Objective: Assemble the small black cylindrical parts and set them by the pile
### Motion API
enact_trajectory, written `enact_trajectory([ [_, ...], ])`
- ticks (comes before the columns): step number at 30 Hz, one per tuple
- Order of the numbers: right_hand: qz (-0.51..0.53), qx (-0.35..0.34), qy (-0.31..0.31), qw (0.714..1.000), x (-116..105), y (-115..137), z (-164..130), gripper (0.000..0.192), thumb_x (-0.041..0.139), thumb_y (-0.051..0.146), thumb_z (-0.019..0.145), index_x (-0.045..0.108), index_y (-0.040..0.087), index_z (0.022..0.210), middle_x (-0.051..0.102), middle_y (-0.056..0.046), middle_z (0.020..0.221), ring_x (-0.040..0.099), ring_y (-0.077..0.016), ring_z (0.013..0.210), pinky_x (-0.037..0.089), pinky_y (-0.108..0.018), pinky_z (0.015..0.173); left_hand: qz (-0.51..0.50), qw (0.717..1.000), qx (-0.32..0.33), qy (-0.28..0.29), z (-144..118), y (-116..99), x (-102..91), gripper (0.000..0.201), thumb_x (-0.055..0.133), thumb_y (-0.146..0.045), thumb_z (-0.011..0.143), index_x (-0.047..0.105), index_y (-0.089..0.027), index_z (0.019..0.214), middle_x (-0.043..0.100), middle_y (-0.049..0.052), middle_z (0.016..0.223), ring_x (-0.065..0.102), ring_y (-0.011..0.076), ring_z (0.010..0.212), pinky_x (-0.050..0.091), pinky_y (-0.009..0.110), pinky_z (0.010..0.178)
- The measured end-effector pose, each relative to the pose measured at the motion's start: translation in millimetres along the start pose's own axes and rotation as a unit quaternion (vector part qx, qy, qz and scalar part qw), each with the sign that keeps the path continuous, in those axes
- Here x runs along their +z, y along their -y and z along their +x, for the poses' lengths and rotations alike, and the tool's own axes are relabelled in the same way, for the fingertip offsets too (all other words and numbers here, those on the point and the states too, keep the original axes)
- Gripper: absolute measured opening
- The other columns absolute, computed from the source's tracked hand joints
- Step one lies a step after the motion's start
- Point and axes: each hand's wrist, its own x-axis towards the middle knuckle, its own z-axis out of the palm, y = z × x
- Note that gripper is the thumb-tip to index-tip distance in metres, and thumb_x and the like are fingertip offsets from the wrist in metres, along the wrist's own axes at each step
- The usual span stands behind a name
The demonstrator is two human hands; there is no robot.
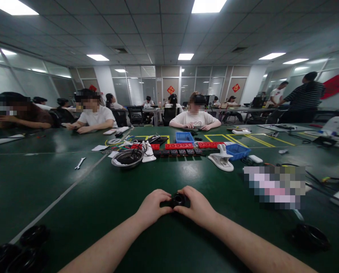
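Between my two hands is a small black ring-shaped part (pixel 178 199) with a round hole facing up toward me. My left hand (pixel 154 204) grips its left side with thumb and fingers. From the right, my right hand (pixel 196 204) closes on the same part. Both hands are low over the green table, near its middle. Several larger black rings (pixel 34 236) lie at the lower left, and one more black ring (pixel 311 237) lies at the lower right. The far side of the held part is hidden from me.
Ahead on the green table (pixel 101 189) are a metal bowl (pixel 127 158), a white clip stand (pixel 222 161), red power strips (pixel 179 146) and blue bins (pixel 237 151). A wrench (pixel 80 163) lies at left. Cables (pixel 314 178) run along the right. People sit across the table.
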Motion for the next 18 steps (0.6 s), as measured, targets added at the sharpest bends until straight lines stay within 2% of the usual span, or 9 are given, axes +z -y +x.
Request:
enact_trajectory([
  [3,-0.024,0.001,-0.012,1.000,3,2,-2,0.033,0.063,0.035,0.063,0.052,0.017,0.088,0.053,-0.004,0.086,0.049,-0.0179,0.082,0.040,-0.029,0.070,0.025,0.999,0.029,0.007,-1,-7,0.3,0.021,0.060,-0.037,0.068,0.062,-0.021,0.081,0.062,0.001,0.089,0.052,0.0173,0.090,0.034,0.033,0.087],
  [7,-0.032,0.005,-0.022,0.999,5,4,-3,0.033,0.063,0.036,0.063,0.051,0.017,0.088,0.053,-0.004,0.085,0.050,-0.0180,0.081,0.040,-0.029,0.070,0.060,0.998,-0.002,-0.031,-3,-17,3.2,0.033,0.064,-0.044,0.060,0.061,-0.023,0.085,0.062,0.000,0.093,0.049,0.0211,0.096,0.018,0.046,0.097],
  [18,-0.029,0.014,-0.040,0.999,10,8,-3,0.032,0.063,0.033,0.063,0.051,0.015,0.087,0.053,-0.005,0.084,0.049,-0.0186,0.081,0.040,-0.031,0.072,0.092,0.991,-0.054,-0.076,-4,-25,12.8,0.034,0.063,-0.036,0.061,0.059,-0.021,0.091,0.062,0.002,0.092,0.048,0.0238,0.098,0.010,0.051,0.099],
])
